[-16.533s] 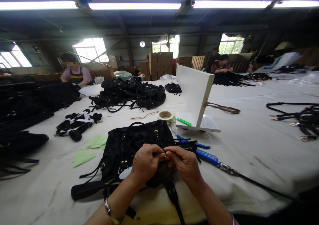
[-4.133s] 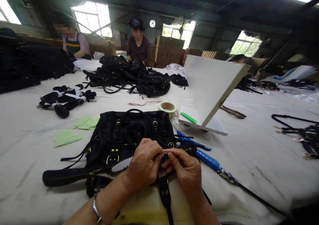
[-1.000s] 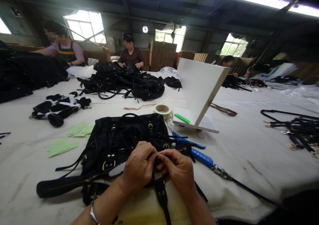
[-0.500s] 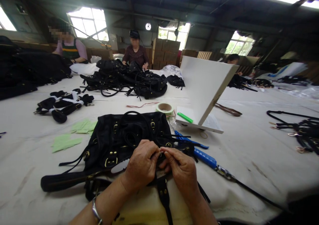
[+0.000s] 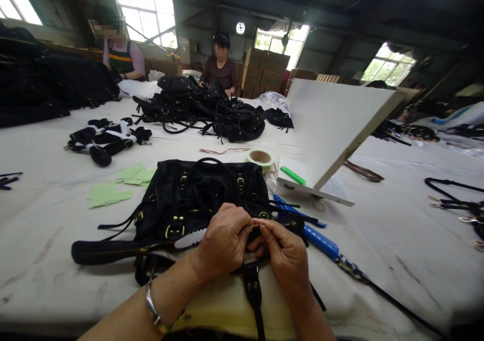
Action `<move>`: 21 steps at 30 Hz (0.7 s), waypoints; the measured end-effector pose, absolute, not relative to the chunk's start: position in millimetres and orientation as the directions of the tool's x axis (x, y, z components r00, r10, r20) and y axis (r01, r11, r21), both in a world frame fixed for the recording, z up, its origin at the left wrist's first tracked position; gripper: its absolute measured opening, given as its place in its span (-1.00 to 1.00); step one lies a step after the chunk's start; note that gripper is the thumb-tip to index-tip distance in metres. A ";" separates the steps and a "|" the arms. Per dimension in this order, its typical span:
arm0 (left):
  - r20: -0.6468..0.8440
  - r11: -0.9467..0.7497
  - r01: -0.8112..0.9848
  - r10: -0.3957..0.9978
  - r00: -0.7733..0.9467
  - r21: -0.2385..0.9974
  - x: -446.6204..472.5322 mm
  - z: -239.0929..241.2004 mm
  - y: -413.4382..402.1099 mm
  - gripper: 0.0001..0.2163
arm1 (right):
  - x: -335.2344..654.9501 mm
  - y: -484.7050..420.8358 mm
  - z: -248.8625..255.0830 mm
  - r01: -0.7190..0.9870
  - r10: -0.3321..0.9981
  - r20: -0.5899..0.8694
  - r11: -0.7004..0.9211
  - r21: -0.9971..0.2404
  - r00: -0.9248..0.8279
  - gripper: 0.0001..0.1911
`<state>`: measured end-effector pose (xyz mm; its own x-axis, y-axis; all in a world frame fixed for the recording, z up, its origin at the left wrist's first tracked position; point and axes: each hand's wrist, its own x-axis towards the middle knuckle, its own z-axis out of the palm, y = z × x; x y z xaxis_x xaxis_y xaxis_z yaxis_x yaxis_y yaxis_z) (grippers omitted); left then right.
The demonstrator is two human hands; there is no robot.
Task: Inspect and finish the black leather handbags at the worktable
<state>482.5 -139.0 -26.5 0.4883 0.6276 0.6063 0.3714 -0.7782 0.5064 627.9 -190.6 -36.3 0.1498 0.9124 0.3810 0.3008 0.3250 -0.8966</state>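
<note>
Since precision presumably matters, left hand (image 5: 225,237) and right hand (image 5: 288,249) are pinching over the bag (image 5: 194,190). What they're gripping isn't showing clearly.

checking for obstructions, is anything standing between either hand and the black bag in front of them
Nothing visible does: the left hand and right hand meet over the near side of the black bag. The white notched piece shows beside the left hand; whether it reaches beneath that hand is hidden.
</note>
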 end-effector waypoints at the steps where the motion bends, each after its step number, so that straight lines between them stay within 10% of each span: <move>1: 0.609 -0.780 0.372 0.625 0.488 0.503 482.5 -26.8 -138.8 -0.80 | 627.8 -190.8 -36.6 0.305 0.912 0.381 0.323 -0.896 0.150 -0.77; 21: 0.609 -0.778 0.352 0.628 0.484 0.521 482.7 -25.4 -139.3 -0.80 | 626.8 -190.8 -36.7 0.334 0.901 0.401 0.331 -0.883 0.167 -0.79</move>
